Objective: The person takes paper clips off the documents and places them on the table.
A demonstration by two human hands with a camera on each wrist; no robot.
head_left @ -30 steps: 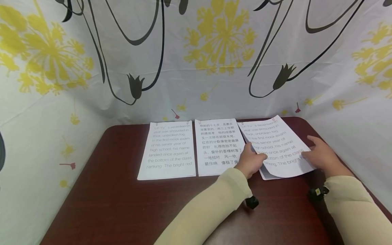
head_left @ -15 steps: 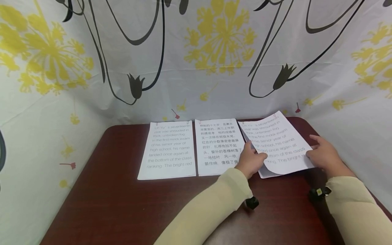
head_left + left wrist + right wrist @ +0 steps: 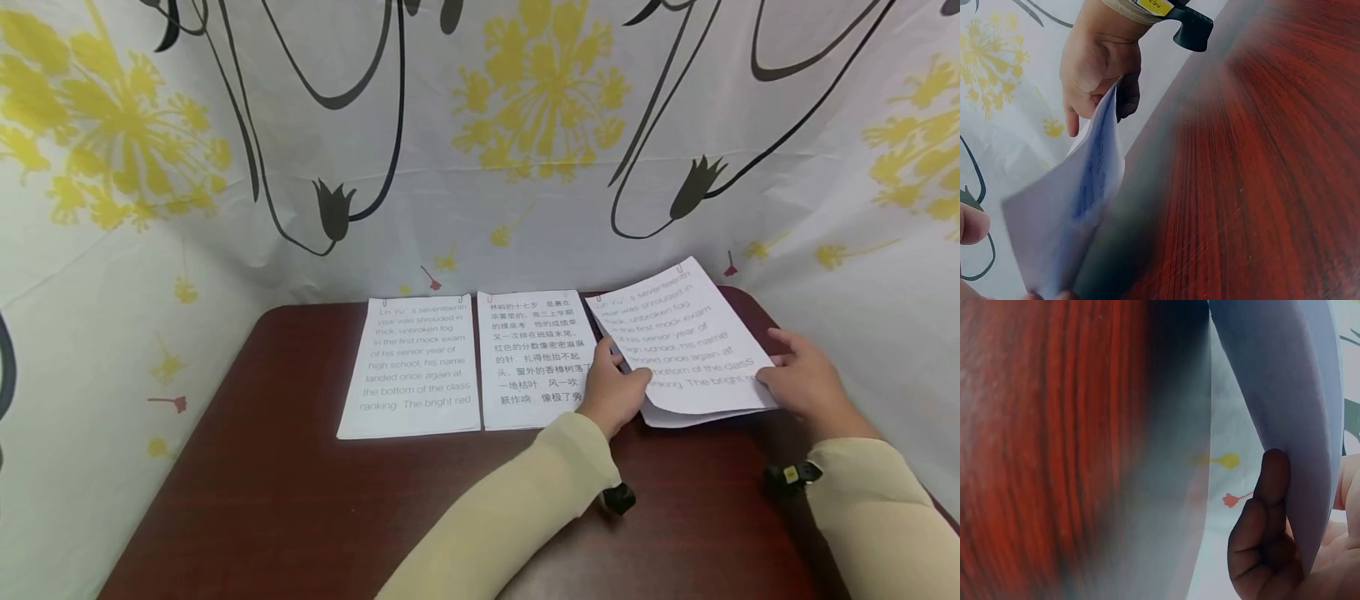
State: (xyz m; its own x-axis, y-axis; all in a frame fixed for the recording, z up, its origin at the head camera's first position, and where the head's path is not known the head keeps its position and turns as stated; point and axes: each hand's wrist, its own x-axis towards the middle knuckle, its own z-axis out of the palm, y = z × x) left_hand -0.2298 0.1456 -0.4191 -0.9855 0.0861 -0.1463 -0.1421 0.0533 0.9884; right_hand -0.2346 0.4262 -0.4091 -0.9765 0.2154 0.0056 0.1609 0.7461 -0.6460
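Both hands hold a clipped stack of printed English sheets (image 3: 675, 333) at the right end of a row. My left hand (image 3: 611, 387) pinches its left edge near the lower corner, and my right hand (image 3: 810, 383) pinches the lower right edge. The stack tilts up from the table, its top sheet bowed away from those under it. In the left wrist view, the sheets (image 3: 1054, 212) are seen edge-on, spread apart, with the right hand (image 3: 1100, 72) gripping their far end. The right wrist view shows curled fingers (image 3: 1266, 519) behind the sheets (image 3: 1291, 394).
Left of the held stack lie a clipped stack of Chinese text (image 3: 528, 358) and another English stack (image 3: 420, 367), side by side on the dark red wooden table (image 3: 300, 500). A white flower-patterned cloth (image 3: 480, 242) hangs behind the table's far edge.
The right-hand stack has risen and turned slightly, its upper right corner moving up and its lower edge lifting. My right hand has shifted a little right with it; the left hand stays nearly in place.
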